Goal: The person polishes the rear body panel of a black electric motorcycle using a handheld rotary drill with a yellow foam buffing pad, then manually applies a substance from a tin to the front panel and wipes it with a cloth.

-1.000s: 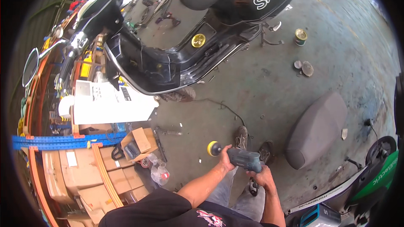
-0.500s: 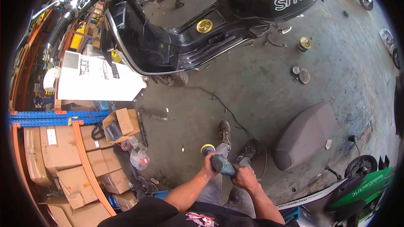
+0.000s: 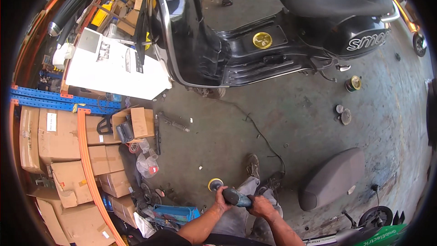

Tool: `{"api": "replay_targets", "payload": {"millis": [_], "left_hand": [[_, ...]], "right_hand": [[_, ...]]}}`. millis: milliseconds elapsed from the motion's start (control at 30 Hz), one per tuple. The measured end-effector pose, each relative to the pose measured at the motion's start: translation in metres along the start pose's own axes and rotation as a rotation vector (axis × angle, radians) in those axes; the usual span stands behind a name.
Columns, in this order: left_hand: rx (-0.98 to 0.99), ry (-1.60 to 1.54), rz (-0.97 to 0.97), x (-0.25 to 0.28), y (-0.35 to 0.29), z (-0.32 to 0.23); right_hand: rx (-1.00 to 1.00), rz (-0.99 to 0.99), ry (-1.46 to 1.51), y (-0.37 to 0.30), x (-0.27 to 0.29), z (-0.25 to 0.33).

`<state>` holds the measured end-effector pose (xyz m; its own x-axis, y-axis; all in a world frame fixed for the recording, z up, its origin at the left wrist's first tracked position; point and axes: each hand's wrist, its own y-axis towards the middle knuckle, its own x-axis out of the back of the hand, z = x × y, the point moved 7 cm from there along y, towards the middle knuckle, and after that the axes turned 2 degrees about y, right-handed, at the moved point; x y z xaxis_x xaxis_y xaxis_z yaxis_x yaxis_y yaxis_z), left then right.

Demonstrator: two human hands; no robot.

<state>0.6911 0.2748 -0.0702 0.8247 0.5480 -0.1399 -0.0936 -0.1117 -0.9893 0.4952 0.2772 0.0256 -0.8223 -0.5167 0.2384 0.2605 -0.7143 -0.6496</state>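
Note:
Both hands hold a teal and dark power polisher in front of my legs, low in the view. My left hand wraps round its front end, beside the round yellow-edged pad. My right hand grips the rear of the body. Ahead of me stands a black scooter, its side toward me. On its footboard lies a round yellow tin or lid. The polisher is well apart from the scooter. My fingers hide part of the tool's handle.
A dark cord runs over the floor to my shoes. To the right lie a loose grey seat, an open tin and round pads. Cardboard boxes fill the rack at left; a white board juts beside the scooter.
My view has shifted, so the scooter and floor items appear farther right. The polisher stays in both hands, its pad now showing more to the left of my left hand.

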Motion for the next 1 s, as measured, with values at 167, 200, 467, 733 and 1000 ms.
{"api": "replay_targets", "payload": {"millis": [167, 200, 467, 733, 1000], "left_hand": [[-0.063, -0.049, -0.016, -0.02, -0.007, -0.033], [-0.097, -0.046, -0.027, -0.032, -0.015, -0.045], [-0.218, 0.09, 0.053, -0.09, -0.017, -0.114], [-0.237, 0.121, -0.046, -0.149, 0.001, -0.06], [-0.312, 0.123, -0.145, -0.227, -0.006, 0.025]], "right_hand": [[0.067, 0.031, 0.028, 0.04, 0.012, 0.011], [0.091, 0.024, 0.042, 0.049, 0.015, 0.014], [0.165, -0.087, 0.056, 0.086, 0.048, 0.036], [0.212, -0.118, 0.16, 0.079, 0.103, -0.04], [0.143, -0.119, -0.142, 0.041, 0.161, -0.139]]}}
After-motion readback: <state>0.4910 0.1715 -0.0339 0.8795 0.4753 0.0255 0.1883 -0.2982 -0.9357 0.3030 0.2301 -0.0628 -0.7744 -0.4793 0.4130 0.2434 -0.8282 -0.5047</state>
